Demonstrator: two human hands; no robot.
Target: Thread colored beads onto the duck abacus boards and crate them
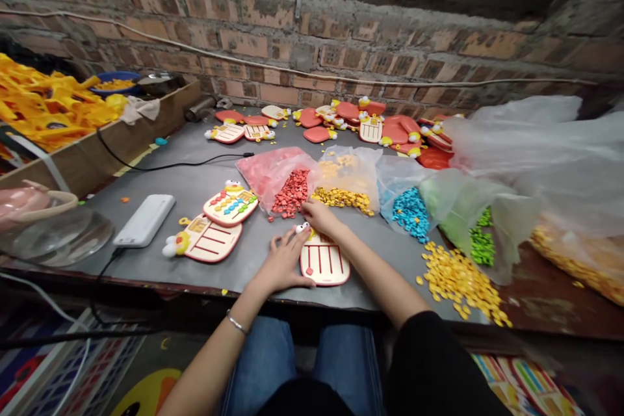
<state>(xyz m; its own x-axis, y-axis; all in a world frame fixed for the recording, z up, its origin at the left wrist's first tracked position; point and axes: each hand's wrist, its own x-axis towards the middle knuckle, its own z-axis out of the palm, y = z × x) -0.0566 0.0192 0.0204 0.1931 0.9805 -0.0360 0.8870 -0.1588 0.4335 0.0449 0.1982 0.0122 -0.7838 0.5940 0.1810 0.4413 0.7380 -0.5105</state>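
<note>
A cream toy board (325, 264) with red slots and a googly-eyed head lies flat near the table's front edge. One red bead (309, 271) sits at its lower left. My left hand (285, 261) grips the board's left side, fingers by the head and thumb at the lower edge. Beyond the head, my right hand (322, 218) has its fingers pinched together beside the red beads (291, 194) spilling from a bag; whatever it holds is hidden. Yellow beads (344, 198) lie just behind that hand. To the left, a board with coloured beads (230, 207) overlaps a bare-slotted board (214, 240).
Blue beads (411, 211) and green beads (482, 238) lie in open bags at right, near a loose yellow pile (461, 281). Several boards (400, 130) line the brick wall. A white power bank (145, 221) and a wooden box of yellow parts (53, 104) stand left.
</note>
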